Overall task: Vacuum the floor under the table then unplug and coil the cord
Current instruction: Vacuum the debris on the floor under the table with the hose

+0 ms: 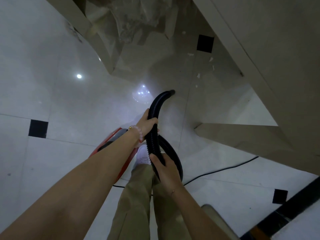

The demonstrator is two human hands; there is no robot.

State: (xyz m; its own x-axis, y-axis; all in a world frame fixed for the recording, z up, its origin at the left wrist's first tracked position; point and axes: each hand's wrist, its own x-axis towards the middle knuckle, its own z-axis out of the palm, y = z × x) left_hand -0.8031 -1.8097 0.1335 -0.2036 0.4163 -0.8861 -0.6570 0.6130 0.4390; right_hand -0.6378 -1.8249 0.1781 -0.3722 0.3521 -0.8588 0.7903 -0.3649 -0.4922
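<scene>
Hose [154, 105]: black and bendy; its tip touches the floor [52, 94] just past the left hand.
Left hand [148, 123]: wrapped tight round the hose.
Right hand [164, 168]: grips the hose closer to the person.
Vacuum [110, 142]: red, under the left arm.
Cord [216, 172]: on the floor, right of the right hand.
Surface [263, 42]: far past both hands, to the right.
Paper bits [198, 75]: beyond the hose tip.

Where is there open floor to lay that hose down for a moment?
The wide floor left of the red vacuum, around the black tile inset, lies bare. It is crowded under the table, where paper scraps dot the tiles, and right of the shoe, where the cord crosses.
</scene>
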